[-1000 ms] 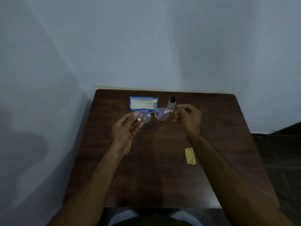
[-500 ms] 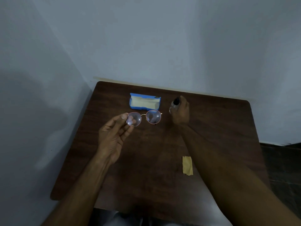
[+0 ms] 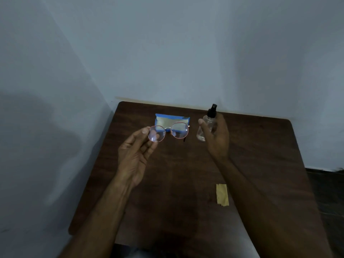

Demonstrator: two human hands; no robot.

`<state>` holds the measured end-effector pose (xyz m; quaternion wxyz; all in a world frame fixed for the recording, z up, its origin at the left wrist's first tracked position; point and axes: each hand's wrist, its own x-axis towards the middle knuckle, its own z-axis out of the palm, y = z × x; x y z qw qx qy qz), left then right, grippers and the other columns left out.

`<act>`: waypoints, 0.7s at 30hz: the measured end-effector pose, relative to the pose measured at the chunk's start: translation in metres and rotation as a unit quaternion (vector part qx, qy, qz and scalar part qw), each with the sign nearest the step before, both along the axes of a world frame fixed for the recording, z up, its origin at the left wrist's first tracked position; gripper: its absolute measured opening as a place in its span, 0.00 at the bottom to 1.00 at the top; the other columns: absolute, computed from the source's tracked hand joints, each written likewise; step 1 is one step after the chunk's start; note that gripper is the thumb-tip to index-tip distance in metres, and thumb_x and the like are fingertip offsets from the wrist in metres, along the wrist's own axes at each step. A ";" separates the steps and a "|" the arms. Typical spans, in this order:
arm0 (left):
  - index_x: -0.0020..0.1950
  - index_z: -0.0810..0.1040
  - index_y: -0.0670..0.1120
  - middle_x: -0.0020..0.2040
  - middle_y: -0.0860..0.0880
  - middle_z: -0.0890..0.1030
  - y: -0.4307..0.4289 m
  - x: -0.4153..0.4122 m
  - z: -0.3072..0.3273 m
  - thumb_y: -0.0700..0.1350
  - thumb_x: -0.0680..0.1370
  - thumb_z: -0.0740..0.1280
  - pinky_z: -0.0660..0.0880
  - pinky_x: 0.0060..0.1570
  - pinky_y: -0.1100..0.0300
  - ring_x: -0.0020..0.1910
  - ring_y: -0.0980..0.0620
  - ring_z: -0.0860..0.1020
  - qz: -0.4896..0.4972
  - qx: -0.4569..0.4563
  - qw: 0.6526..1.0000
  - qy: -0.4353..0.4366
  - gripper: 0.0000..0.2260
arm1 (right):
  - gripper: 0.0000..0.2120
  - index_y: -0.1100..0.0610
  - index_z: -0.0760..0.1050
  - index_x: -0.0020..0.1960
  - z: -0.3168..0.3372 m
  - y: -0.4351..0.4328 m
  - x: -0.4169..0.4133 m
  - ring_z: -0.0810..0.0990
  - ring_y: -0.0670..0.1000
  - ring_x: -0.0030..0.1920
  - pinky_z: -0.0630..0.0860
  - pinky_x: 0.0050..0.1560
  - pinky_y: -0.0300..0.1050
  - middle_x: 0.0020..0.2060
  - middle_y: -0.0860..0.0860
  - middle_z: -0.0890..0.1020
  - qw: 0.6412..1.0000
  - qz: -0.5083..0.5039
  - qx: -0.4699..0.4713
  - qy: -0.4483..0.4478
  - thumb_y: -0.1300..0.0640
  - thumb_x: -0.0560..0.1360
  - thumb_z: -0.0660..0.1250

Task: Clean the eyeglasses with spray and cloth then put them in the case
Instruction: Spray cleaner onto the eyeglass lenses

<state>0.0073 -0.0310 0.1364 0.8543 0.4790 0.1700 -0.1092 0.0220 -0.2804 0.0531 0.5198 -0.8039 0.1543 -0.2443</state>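
Note:
My left hand (image 3: 135, 155) pinches the left rim of round, red-framed eyeglasses (image 3: 168, 134), holding them up above the table with the lenses facing me. My right hand (image 3: 216, 139) is wrapped around a small clear spray bottle (image 3: 207, 125) with a black nozzle, lifted just to the right of the glasses. Behind the glasses lies the open blue case (image 3: 172, 120) with a pale lining. A folded yellow cloth (image 3: 222, 194) rests on the table beside my right forearm.
The dark wooden table (image 3: 260, 155) stands in a corner, with grey walls close along its left and far edges. Dark floor shows past the table's right edge.
My right hand reached to the spray bottle, closed on it and lifted it off the table. My left hand kept the eyeglasses raised, shifting slightly left.

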 end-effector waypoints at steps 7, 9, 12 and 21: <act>0.53 0.85 0.45 0.47 0.48 0.89 0.014 0.013 0.026 0.38 0.82 0.68 0.85 0.44 0.62 0.46 0.54 0.88 -0.011 -0.012 1.000 -0.027 0.06 | 0.13 0.53 0.74 0.56 0.087 0.048 -0.062 0.83 0.55 0.38 0.80 0.32 0.49 0.43 0.53 0.81 0.997 0.040 0.058 -0.028 0.47 0.79 0.73; 0.53 0.85 0.44 0.47 0.48 0.89 0.018 0.012 0.033 0.38 0.82 0.69 0.85 0.45 0.62 0.46 0.54 0.88 -0.022 -0.009 0.999 -0.043 0.05 | 0.17 0.52 0.72 0.61 0.106 0.065 -0.073 0.82 0.50 0.36 0.77 0.29 0.41 0.46 0.54 0.82 0.994 0.074 0.081 -0.013 0.47 0.78 0.72; 0.53 0.86 0.44 0.47 0.46 0.88 0.023 0.010 0.041 0.39 0.81 0.70 0.84 0.44 0.62 0.46 0.53 0.88 -0.039 -0.009 0.997 -0.062 0.05 | 0.20 0.47 0.69 0.69 0.121 0.083 -0.085 0.82 0.44 0.40 0.78 0.34 0.37 0.49 0.45 0.82 0.993 0.110 0.045 0.018 0.43 0.81 0.68; 0.57 0.84 0.40 0.48 0.46 0.89 0.039 0.005 0.054 0.40 0.82 0.69 0.84 0.46 0.61 0.47 0.51 0.88 -0.073 -0.018 0.991 -0.107 0.06 | 0.27 0.52 0.64 0.75 0.146 0.128 -0.101 0.85 0.49 0.36 0.82 0.35 0.46 0.50 0.44 0.84 0.986 0.159 -0.026 -0.029 0.55 0.80 0.72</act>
